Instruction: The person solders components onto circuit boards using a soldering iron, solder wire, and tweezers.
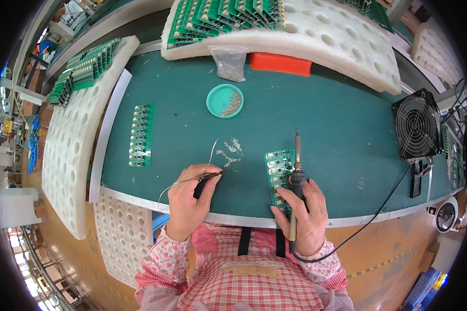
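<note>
At far left, a white foam slab carried rows of green boards. A spare circuit board lay on the green bench, its long axis running away from the person. The left hand had its grip closed on a silver wire and a dark tool, probably tweezers, pointing rightward. Beyond it lay loose pale parts, a teal dish and a clear bag, then a red box. The working board sat at the near edge, lengthwise front to back; its markings were too small to read. Beside and partly over it, the right hand gripped a soldering iron, tip pointing away from the person, long axis nearly parallel to the board. A black fan stood at far right.
</note>
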Demonstrator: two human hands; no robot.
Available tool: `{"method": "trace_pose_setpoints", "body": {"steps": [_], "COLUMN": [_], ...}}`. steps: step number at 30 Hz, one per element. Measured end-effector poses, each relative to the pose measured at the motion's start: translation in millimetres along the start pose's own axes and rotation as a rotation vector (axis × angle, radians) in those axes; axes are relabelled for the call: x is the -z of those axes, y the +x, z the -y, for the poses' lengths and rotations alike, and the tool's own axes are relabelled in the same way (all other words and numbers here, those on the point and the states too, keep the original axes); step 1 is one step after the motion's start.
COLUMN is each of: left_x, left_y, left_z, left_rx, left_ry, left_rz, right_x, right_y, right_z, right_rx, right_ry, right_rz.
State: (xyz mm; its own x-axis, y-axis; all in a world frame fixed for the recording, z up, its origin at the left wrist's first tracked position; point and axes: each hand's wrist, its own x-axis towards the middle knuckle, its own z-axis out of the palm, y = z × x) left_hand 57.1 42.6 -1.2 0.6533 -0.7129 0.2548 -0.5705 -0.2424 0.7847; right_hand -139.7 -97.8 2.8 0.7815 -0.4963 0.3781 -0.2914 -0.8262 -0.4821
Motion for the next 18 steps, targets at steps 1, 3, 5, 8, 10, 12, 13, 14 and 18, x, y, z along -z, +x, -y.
{"method": "trace_pose_setpoints", "body": {"steps": [1, 3, 5, 8, 10, 12, 13, 14, 18], "left_x": [-2, -8, -18, -37, -49, -55, -58, -60, -62], "left_y": [0, 1, 5, 10, 14, 16, 18, 18, 18], "left_z": [-2, -9, -22, -35, -36, -36, -35, -34, -34], "left_rx": [-0.005, 0.000, 0.007, -0.010, -0.071, -0.089, -0.101, -0.107, -0.108], "left_ry": [-0.009, -0.045, -0.080, -0.121, -0.113, -0.095, -0.077, -0.080, -0.064], "left_rz": [0.004, 0.007, 0.004, -0.001, -0.009, -0.004, -0.002, 0.005, -0.013], "right_x": [0, 1, 4, 6, 6, 6, 7, 7, 10], "right_y": [-1, -2, -3, -5, -6, -7, -8, -11, -15], "right_z": [0, 2, 4, 6, 7, 6, 4, 1, -8], "right_rx": [-0.004, -0.007, -0.015, -0.022, -0.040, -0.059, -0.065, -0.059, -0.058], "right_ry": [-0.010, -0.005, -0.017, 0.004, 0.019, 0.071, 0.066, 0.074, 0.102], "right_rz": [-0.003, 0.006, 0.002, -0.001, -0.006, -0.027, -0.033, -0.057, -0.105]}}
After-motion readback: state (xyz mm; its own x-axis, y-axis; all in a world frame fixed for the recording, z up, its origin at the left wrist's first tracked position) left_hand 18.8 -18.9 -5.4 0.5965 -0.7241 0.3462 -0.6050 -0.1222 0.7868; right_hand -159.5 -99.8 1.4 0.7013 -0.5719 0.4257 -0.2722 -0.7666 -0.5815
